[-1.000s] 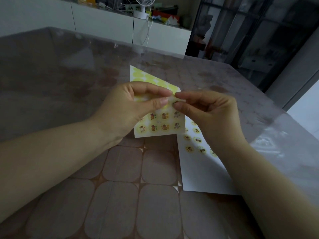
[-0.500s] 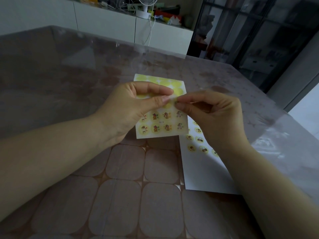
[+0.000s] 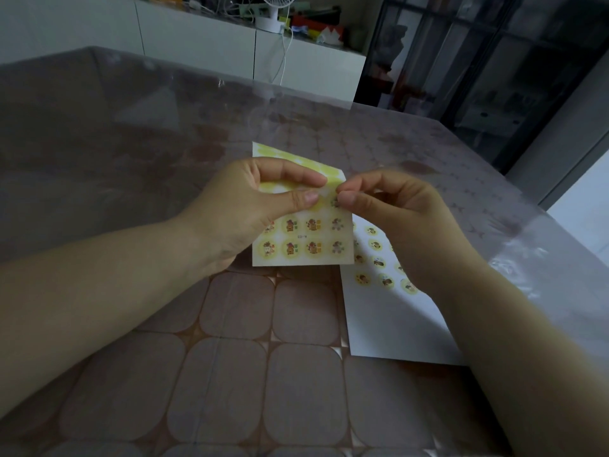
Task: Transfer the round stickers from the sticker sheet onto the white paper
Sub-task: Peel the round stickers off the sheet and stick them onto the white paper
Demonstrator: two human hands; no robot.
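Left hand (image 3: pixel 244 206) pinches the sticker sheet (image 3: pixel 306 247) while right hand (image 3: pixel 395 219) pinches a round sticker (image 3: pixel 334 202), mostly hidden.

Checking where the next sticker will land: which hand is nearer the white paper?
Right. The right hand is above the far part of the white paper; the left hand holds the sticker sheet beyond its left edge.

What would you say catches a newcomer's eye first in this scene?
Mid-frame, the left hand holds up a yellow sticker sheet while the right hand pinches a sticker at its right edge. Beside them to the right, white paper lies flat on the table, dotted with round stickers.
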